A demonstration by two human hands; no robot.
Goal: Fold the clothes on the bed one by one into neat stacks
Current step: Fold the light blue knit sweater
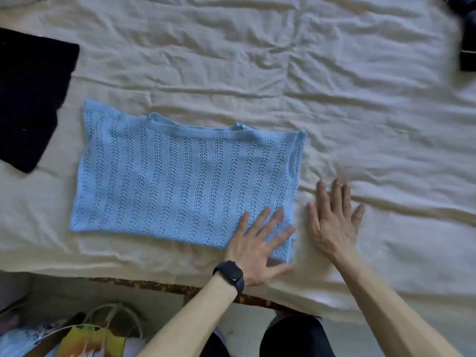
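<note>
A light blue knit top (180,176) lies flat on the cream bedsheet (309,86), folded into a rough rectangle with its ribbed neckline along the far edge. My left hand (257,248), with a black watch on the wrist, presses flat with spread fingers on the top's near right corner. Just to the right of the garment, my right hand (332,220) lies flat with straight fingers on the bare sheet, slightly blurred.
A black folded garment (31,99) lies at the left edge of the bed. Dark clothing (466,42) sits at the far right corner. The bed's near edge runs below my hands, with bags (85,336) on the floor at lower left.
</note>
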